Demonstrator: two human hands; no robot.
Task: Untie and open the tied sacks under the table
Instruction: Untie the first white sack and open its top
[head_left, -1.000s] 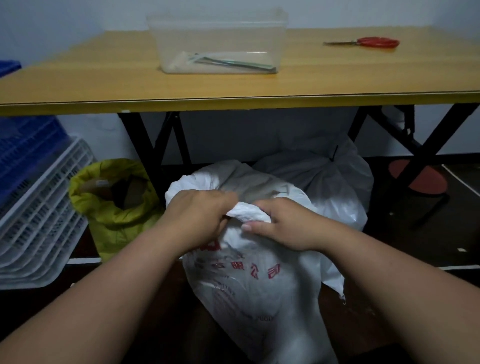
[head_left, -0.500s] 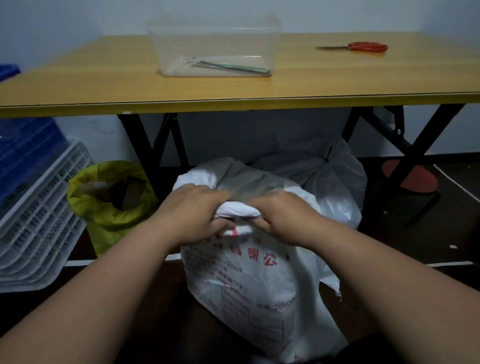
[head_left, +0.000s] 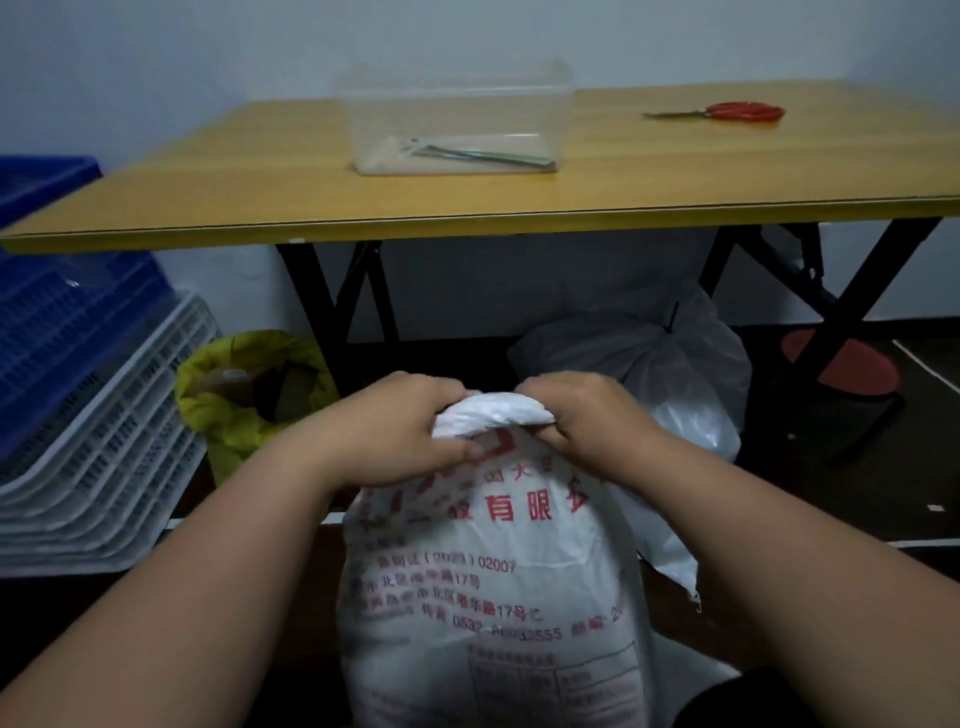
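Sacks number three as we count them: the white printed sack (head_left: 493, 571) whose bunched top our left hand (head_left: 395, 426) and right hand (head_left: 587, 421) grip with curled fingers, a tied translucent sack (head_left: 675, 364) beyond the right hand, and an open yellow sack (head_left: 244, 410) left of the left hand.

- The left hand (head_left: 400, 423) and right hand (head_left: 582, 415) both grip the rolled top of a white printed sack (head_left: 488, 571).
- Behind it, under the bench (head_left: 311, 197), sits a tied white sack (head_left: 675, 374) and an open yellow sack (head_left: 234, 415).
- On the bench: a clear tub (head_left: 457, 114), red scissors (head_left: 727, 111).
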